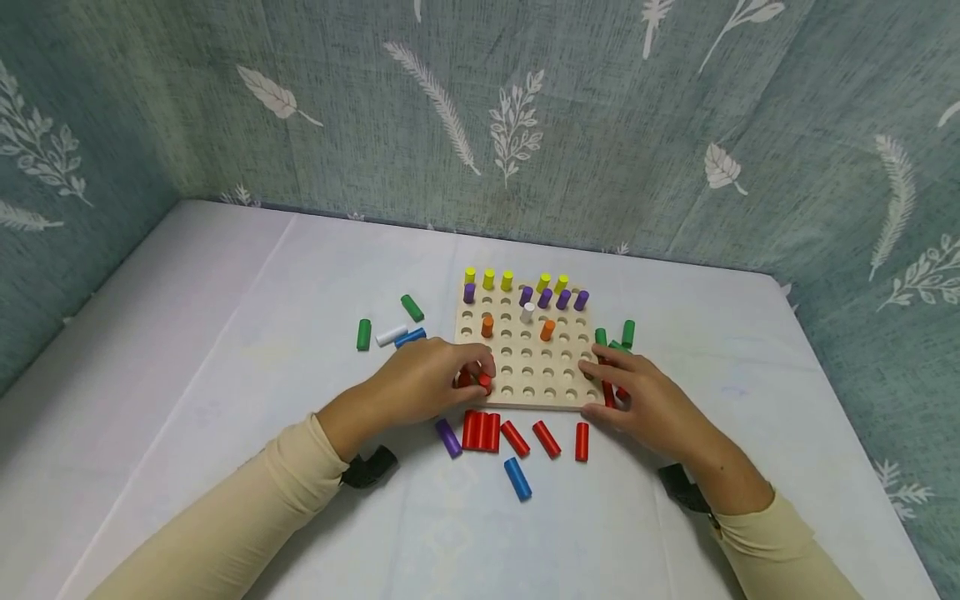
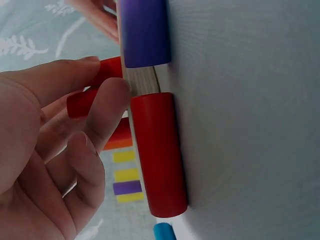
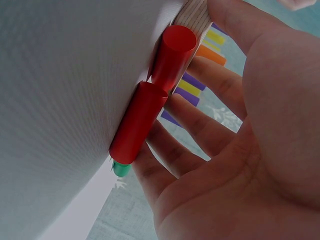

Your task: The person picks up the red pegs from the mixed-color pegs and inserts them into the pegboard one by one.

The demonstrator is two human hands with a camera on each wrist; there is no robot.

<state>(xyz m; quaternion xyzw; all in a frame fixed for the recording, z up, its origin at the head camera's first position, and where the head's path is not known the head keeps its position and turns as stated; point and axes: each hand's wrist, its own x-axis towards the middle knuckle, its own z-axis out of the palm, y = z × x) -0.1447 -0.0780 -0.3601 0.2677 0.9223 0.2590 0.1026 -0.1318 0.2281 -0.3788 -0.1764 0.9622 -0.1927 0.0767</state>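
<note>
A wooden peg board [image 1: 538, 382] with rows of round holes lies in the middle of the table. At its near left corner my left hand [image 1: 423, 375] pinches a red peg [image 1: 485, 382] between thumb and finger; other red pegs [image 2: 80, 103] stand close to those fingers in the left wrist view. My right hand [image 1: 648, 400] rests at the board's right edge, fingers spread and thumb at the near right corner. Beside that hand lie red pegs [image 3: 139, 122] outside the board. Yellow pegs [image 1: 507, 281], purple pegs [image 1: 545, 297], a white peg [image 1: 528, 312] and two orange pegs [image 1: 487, 326] stand upright on it.
In front of the board lie several red pegs [image 1: 547, 439], a purple peg [image 1: 448, 438] and a blue peg [image 1: 517, 479]. Left of it are green pegs [image 1: 363, 335], a white peg [image 1: 391, 335] and a blue one. More green pegs [image 1: 628, 333] lie on the right.
</note>
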